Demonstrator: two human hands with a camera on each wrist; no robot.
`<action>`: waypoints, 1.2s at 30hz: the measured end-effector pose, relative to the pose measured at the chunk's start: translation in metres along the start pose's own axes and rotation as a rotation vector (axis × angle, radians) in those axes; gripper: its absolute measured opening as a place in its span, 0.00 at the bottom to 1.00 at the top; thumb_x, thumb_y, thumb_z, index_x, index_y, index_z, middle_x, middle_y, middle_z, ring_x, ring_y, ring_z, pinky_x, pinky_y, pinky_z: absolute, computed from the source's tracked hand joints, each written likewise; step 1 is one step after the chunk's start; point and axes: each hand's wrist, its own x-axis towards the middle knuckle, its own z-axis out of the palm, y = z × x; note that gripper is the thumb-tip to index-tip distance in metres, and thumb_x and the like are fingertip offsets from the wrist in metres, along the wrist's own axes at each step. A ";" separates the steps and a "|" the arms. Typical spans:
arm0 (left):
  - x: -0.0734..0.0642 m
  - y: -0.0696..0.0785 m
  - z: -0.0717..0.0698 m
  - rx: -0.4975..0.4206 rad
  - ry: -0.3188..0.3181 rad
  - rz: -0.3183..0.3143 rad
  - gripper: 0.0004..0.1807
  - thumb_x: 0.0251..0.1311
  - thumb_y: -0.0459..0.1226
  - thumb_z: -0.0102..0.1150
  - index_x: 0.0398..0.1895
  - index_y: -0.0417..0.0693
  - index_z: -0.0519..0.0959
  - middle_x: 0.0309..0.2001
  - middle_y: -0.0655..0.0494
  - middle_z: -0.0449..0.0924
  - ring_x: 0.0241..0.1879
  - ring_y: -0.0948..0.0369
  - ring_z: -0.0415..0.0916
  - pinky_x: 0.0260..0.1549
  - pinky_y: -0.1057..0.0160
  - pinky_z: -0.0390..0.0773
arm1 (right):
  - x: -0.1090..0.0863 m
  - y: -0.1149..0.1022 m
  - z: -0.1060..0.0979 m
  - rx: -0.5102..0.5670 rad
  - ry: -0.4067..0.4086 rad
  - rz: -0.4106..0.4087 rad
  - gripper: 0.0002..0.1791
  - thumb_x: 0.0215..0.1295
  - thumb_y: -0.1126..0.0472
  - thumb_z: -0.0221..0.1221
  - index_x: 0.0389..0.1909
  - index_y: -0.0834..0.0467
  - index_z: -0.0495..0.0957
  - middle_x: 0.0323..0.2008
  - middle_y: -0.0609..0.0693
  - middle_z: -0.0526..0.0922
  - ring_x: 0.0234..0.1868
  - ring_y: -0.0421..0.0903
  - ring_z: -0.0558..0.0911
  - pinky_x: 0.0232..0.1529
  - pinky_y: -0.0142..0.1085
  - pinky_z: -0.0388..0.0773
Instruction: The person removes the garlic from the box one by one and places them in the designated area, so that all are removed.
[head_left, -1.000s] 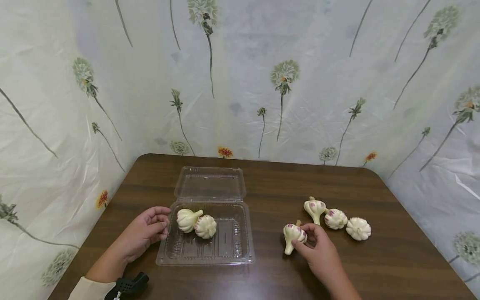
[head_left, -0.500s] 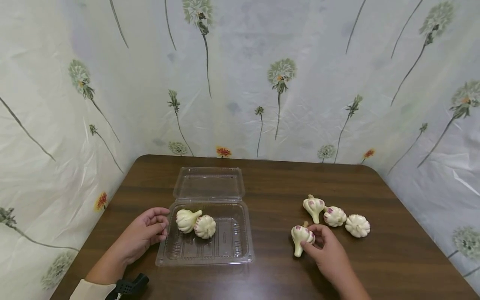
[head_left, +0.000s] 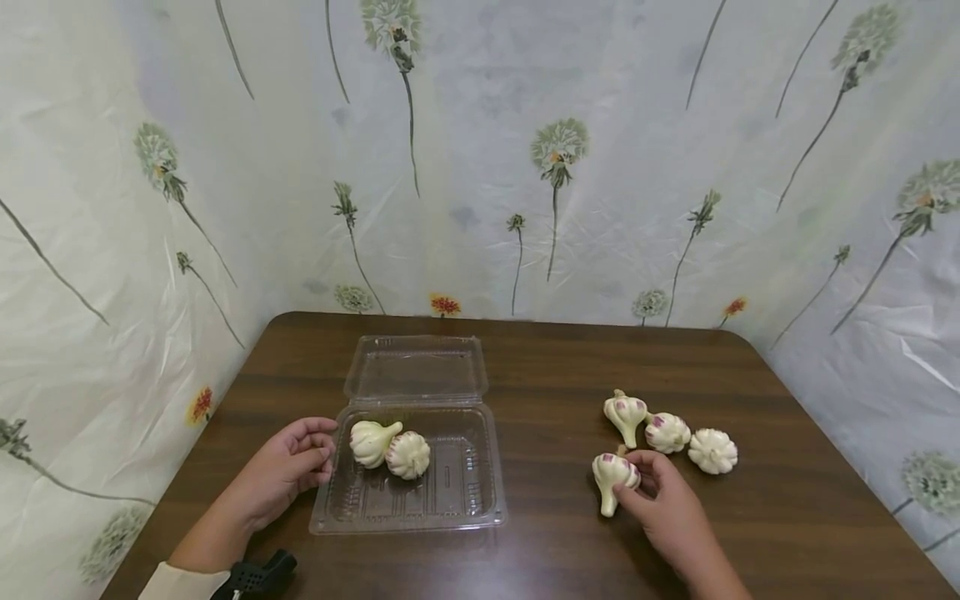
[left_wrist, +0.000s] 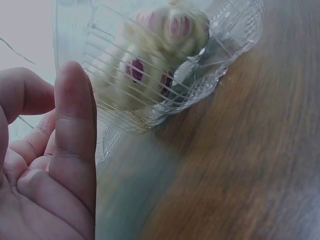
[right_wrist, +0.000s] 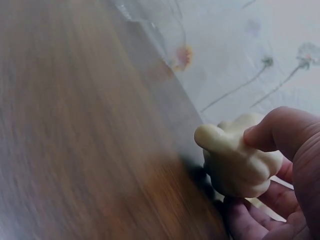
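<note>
In the head view my right hand (head_left: 663, 504) pinches a garlic bulb (head_left: 611, 482) between thumb and fingers, its pale stem pointing down toward the front. The right wrist view shows the thumb pressed on this bulb (right_wrist: 237, 155) near its stem. My left hand (head_left: 285, 467) stays beside the left rim of a clear plastic clamshell box (head_left: 465, 512), fingers loosely bent with the tips right at the edge. Inside the box, on the left, lie two garlic bulbs, one smooth (head_left: 371, 442) and one purple-streaked (head_left: 408, 456). Through the ribbed wall they show in the left wrist view.
Three more garlic bulbs lie on the table to the right: a left one (head_left: 625, 414), a middle one (head_left: 667, 433) and a right one (head_left: 713, 452). The box's lid (head_left: 416, 367) lies folded back behind it. A flower-printed sheet (head_left: 465, 167) hangs behind the brown table (head_left: 555, 367).
My right hand has moved a little to the right with the garlic bulb, closer to the three loose bulbs. The left hand and the box have stayed in place.
</note>
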 end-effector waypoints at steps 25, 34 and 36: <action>-0.002 0.000 0.000 0.002 0.002 -0.005 0.25 0.78 0.32 0.52 0.71 0.33 0.59 0.44 0.56 0.75 0.37 0.63 0.78 0.38 0.67 0.86 | 0.002 -0.002 -0.007 0.059 0.029 0.008 0.30 0.71 0.59 0.67 0.68 0.65 0.69 0.71 0.64 0.72 0.76 0.59 0.66 0.55 0.09 0.61; 0.000 0.000 0.000 -0.001 -0.002 -0.010 0.24 0.78 0.32 0.52 0.71 0.34 0.60 0.44 0.57 0.76 0.37 0.63 0.79 0.39 0.67 0.86 | 0.000 -0.002 -0.008 0.067 0.090 0.025 0.29 0.72 0.56 0.67 0.67 0.64 0.69 0.68 0.62 0.74 0.74 0.59 0.70 0.54 0.09 0.65; 0.000 0.000 0.000 -0.005 -0.005 -0.011 0.24 0.78 0.32 0.52 0.71 0.34 0.60 0.44 0.57 0.76 0.37 0.63 0.79 0.39 0.67 0.86 | -0.001 -0.004 -0.008 0.073 0.121 0.028 0.29 0.72 0.57 0.66 0.67 0.63 0.69 0.68 0.61 0.73 0.73 0.60 0.71 0.54 0.09 0.66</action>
